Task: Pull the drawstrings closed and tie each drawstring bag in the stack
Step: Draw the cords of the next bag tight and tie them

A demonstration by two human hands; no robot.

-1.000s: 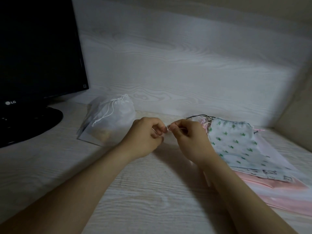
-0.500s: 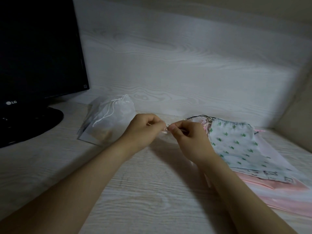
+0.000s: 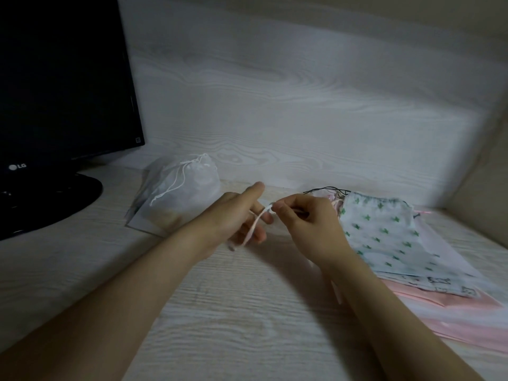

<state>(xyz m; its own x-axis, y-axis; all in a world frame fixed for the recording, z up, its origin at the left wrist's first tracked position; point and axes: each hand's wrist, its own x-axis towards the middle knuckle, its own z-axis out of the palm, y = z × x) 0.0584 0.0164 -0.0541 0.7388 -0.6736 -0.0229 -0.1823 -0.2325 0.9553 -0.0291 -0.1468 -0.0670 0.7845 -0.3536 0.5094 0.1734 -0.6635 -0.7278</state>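
Pink drawstring (image 3: 254, 225) runs between the hands: the right hand (image 3: 308, 224) pinches its top end, and the left hand (image 3: 236, 218) curls its lower fingers round it, pointer straight out. I think this knot is half made. One white see-through bag (image 3: 189, 193) lies tied on the left; the stack (image 3: 453, 320) on the right, cactus bag (image 3: 384, 237) on top, is not yet tied.

The only readable mark is the white "LG" logo (image 3: 18, 166) on the bottom edge of the black monitor (image 3: 60, 86). A sticker (image 3: 138, 139) at the monitor's lower right corner is too small to read.
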